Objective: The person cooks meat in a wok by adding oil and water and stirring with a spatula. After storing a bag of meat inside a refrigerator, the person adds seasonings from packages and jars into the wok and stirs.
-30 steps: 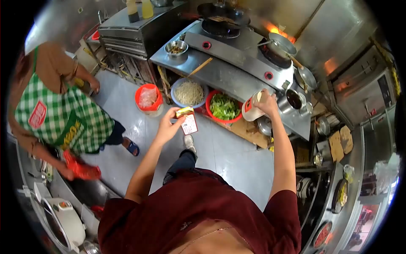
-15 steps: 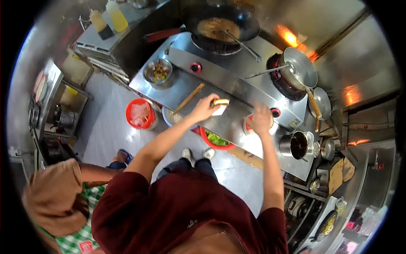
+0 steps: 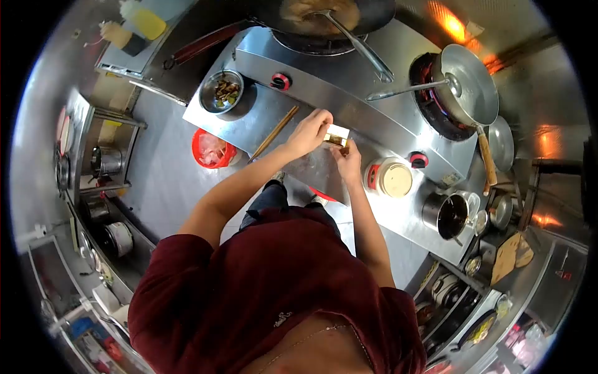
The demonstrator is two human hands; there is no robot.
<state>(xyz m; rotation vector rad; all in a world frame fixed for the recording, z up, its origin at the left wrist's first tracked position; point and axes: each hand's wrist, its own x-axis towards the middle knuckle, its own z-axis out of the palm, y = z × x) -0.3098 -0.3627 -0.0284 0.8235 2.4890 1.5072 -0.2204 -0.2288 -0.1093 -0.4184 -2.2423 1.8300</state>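
Note:
My left hand (image 3: 311, 132) grips a small white-and-gold pack (image 3: 337, 133) from its left side, above the front of the steel counter. It looks like a cigarette pack, though its print is too small to read. At the pack's lower right edge, the fingers of my right hand (image 3: 349, 161) are pinched together on it. A pair of wooden chopsticks (image 3: 274, 134) lies on the counter left of my left hand. Right of my right hand stands a jar with a pale lid (image 3: 395, 179).
A wok (image 3: 374, 15) with brown liquid and a ladle sits on the back burner. Over a flame at right is a wooden-handled pan (image 3: 476, 81). A metal bowl of food (image 3: 222, 91), a pot of dark sauce (image 3: 445, 212) and a red bucket (image 3: 213, 149) surround the counter.
My right hand has come left from over the jar to the pack, which my left hand still holds. The view has shifted, and the person at the left is out of sight.

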